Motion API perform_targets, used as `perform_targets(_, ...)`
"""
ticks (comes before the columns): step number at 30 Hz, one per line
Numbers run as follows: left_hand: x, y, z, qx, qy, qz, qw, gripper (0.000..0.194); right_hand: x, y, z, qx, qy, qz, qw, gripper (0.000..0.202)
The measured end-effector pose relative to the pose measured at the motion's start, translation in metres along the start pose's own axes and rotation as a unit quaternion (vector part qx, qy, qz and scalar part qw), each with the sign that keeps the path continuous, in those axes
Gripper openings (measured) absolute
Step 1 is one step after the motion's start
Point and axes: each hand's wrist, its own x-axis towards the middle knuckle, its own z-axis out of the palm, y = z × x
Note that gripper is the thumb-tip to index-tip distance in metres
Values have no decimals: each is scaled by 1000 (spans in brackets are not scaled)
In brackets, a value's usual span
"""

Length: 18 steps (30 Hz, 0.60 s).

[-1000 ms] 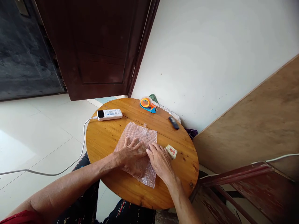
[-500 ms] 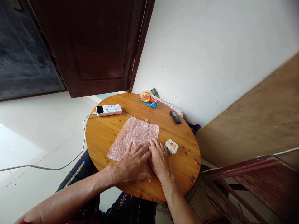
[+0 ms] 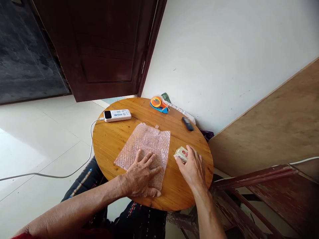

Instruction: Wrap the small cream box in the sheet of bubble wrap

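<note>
A sheet of pink bubble wrap (image 3: 149, 137) lies spread on the round wooden table (image 3: 107, 142). My left hand (image 3: 143, 174) rests flat on its near part, fingers spread. To the right of the wrap, my right hand (image 3: 193, 167) has its thumb and fingers around a small cream-coloured box (image 3: 181, 154) with a red emblem. The box looks tilted in that grasp, and part of it is hidden by the hand. Whether it still touches the table I cannot tell.
A white power bank (image 3: 117, 115) with a cable (image 3: 91, 139) sits at the far left of the table. An orange and blue tape dispenser (image 3: 159, 104) stands at the back, with a blurred dark object (image 3: 187, 123) to its right. The wall (image 3: 211, 66) rises behind.
My right hand has left the bubble wrap, moved right and closed around the small box, which now looks turned. My left hand stays on the wrap with its fingers spread wider.
</note>
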Motion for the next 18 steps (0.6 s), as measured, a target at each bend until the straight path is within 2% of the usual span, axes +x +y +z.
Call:
perform_targets(3,0,2,-2,3,-2,-2,1000,91,5,16,-1,59,-69,100,991,55)
perform_targets(6,1,3,-4,-4,-6,6,1000,92,5,1,-14,166,-44,131,976,52)
perform_targets(8,1,3,-3,-3,-4,5,1000,93,4,-25,-26,279,-37,92,955,50)
perform_targets(11,2,2,-1,1,0,1,1000,95,5,-71,-31,414,-143,-3,899,45)
perform_targets(13,3,1,1,-3,3,1,1000,98,10,-91,-20,422,-189,-37,886,42)
perform_targets(14,4,1,1,-6,3,3,1000,98,13,-96,-11,412,-192,-36,890,41)
perform_targets(18,3,3,-3,-21,18,17,999,95,22,-91,30,359,-151,19,921,35)
